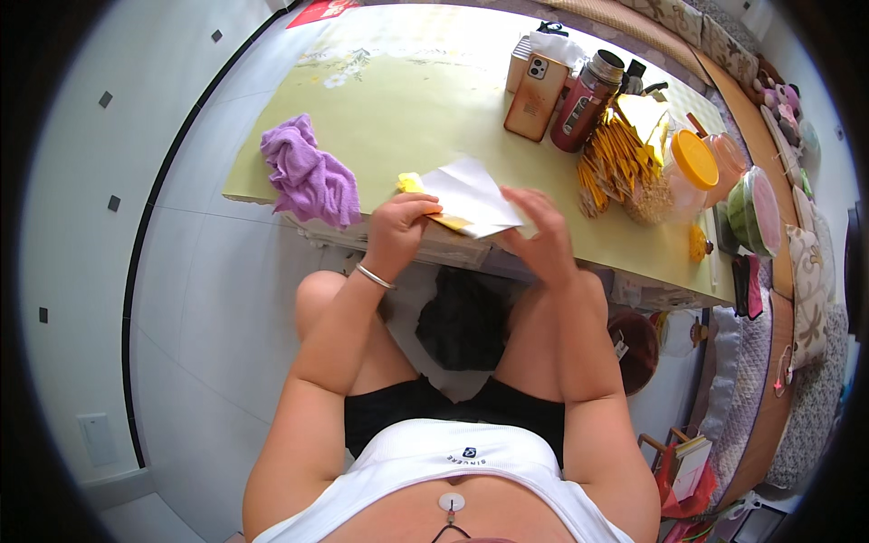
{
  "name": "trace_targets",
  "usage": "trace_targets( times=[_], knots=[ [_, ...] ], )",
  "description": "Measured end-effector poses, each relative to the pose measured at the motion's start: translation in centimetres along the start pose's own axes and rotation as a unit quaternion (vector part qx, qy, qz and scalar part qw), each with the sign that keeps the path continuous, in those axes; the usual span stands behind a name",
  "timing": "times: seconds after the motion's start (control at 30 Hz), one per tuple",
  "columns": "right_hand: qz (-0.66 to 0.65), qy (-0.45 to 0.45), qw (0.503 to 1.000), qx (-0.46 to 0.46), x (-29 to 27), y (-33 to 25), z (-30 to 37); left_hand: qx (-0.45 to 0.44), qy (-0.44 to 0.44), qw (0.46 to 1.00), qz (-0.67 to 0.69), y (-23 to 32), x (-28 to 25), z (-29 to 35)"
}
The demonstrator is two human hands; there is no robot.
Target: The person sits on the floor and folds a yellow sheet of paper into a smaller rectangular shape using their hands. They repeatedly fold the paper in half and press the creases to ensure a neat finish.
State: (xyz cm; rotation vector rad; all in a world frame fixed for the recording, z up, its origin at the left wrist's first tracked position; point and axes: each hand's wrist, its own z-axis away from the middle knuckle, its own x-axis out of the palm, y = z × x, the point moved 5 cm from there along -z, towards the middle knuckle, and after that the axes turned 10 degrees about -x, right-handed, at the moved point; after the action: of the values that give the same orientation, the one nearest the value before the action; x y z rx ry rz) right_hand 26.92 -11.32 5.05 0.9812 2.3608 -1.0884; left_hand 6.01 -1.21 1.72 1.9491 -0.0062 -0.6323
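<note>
I note a purple cloth [310, 176] on the table [389, 118]. Left hand [396, 233] pinches the paper [472, 190] at its left end, over the table's near edge. Right hand [545, 237], blurred, is at the paper's right corner; whether it grips, I cannot tell. Beyond stand phone [538, 101], flask [584, 107] and, farther right, yellow-lidded jar [694, 161].
</note>
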Motion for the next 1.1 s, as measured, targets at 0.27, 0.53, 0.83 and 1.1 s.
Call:
trace_targets(
  times=[0.27,0.53,0.83,1.1],
  knots=[
    [0.107,-0.105,0.983,-0.106,1.8,1.3,0.1,-0.11,-0.148,0.956,0.226,-1.9,-0.8,-2.9],
    [0.266,-0.058,0.959,-0.082,3.3,0.0,-0.1,0.183,-0.096,0.963,-0.172,5.7,-1.1,0.8],
    [0.203,-0.106,0.969,-0.092,3.6,-0.5,-0.4,0.1,-0.047,0.966,-0.234,1.0,-0.1,0.8],
    [0.079,-0.152,0.983,-0.061,2.7,1.7,-0.5,0.044,-0.104,0.984,-0.139,0.7,-1.6,0.3]
  ],
)
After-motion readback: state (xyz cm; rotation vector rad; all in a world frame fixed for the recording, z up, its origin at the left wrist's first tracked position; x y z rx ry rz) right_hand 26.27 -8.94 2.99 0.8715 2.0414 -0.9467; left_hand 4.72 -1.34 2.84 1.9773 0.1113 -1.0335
